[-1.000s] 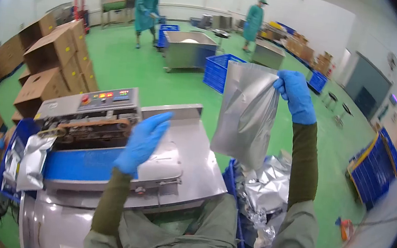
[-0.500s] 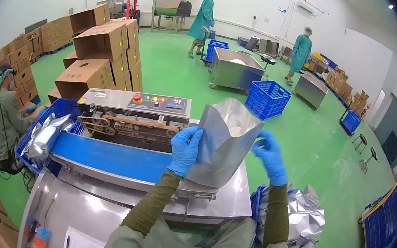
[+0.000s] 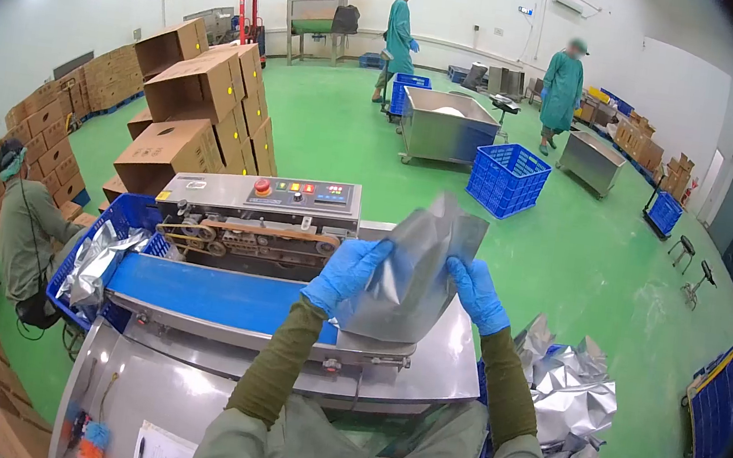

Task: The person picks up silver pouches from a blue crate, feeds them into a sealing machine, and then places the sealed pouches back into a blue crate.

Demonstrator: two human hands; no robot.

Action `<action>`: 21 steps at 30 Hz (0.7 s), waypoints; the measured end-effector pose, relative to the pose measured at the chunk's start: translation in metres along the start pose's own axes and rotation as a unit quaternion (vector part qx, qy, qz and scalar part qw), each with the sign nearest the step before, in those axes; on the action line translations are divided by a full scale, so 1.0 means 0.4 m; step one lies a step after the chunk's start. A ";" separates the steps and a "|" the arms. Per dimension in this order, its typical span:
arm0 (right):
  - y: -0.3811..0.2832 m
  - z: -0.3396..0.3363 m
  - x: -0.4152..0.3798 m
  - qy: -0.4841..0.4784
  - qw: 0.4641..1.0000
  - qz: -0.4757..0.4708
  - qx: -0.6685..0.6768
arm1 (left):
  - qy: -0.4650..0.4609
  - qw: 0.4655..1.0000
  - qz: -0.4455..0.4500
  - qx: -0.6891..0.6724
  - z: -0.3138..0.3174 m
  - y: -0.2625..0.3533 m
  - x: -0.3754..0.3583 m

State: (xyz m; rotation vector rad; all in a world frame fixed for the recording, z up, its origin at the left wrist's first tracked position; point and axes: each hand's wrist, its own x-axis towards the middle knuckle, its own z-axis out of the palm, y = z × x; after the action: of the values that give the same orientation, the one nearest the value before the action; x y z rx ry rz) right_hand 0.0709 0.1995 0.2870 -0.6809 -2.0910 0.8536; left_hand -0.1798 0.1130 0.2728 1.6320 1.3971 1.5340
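Silver foil pouch [image 3: 404, 293], gripped at both sides
The blue-gloved left hand [image 3: 348, 274] and right hand [image 3: 477, 297] pinched it; it seemed soft and slippery, best held by opposite edges.

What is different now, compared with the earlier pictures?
The silver bag moved left, to the blue belt's right end. The left hand, empty at first, took hold of it; the right hand, which held it alone, now grips its other side. The machine stayed in place.

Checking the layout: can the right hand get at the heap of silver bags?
Probably, if the right hand frees itself from the held bag; the heap lies uncovered beside that forearm.
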 end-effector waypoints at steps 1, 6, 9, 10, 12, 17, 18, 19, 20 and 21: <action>0.023 -0.001 0.001 0.002 1.000 0.000 0.001 | -0.036 0.999 -0.032 0.020 -0.004 -0.005 0.004; 0.122 0.042 0.019 0.097 0.986 0.002 0.138 | 0.098 0.963 -0.054 -0.243 0.020 -0.153 0.003; 0.079 0.050 0.033 0.110 0.966 0.099 0.213 | 0.131 0.940 -0.099 -0.300 0.041 -0.172 0.026; 0.084 0.050 0.033 0.108 0.966 0.098 0.213 | 0.107 0.915 -0.145 -0.361 0.039 -0.210 0.046; 0.114 0.050 0.032 0.107 0.963 0.115 0.219 | 0.108 0.916 -0.149 -0.357 0.054 -0.257 0.050; 0.269 0.106 -0.015 0.065 0.956 0.210 0.192 | 0.131 0.920 -0.265 -0.256 0.087 -0.369 -0.046; 0.287 0.123 -0.025 0.038 0.952 0.234 0.195 | 0.135 0.919 -0.269 -0.256 0.080 -0.347 -0.068; 0.297 0.137 -0.031 0.013 0.946 0.256 0.200 | 0.140 0.900 -0.320 -0.259 0.069 -0.288 -0.094; 0.301 0.150 -0.030 0.006 0.945 0.263 0.196 | 0.143 0.880 -0.371 -0.260 0.059 -0.249 -0.111; 0.307 0.166 -0.021 0.007 0.944 0.265 0.199 | 0.143 0.880 -0.373 -0.257 0.047 -0.239 -0.114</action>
State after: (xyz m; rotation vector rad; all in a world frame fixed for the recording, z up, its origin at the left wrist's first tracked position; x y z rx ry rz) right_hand 0.0447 0.2485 0.1589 -1.0334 -1.6569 1.5113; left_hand -0.1872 0.1111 0.1655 0.4603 1.3622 1.4936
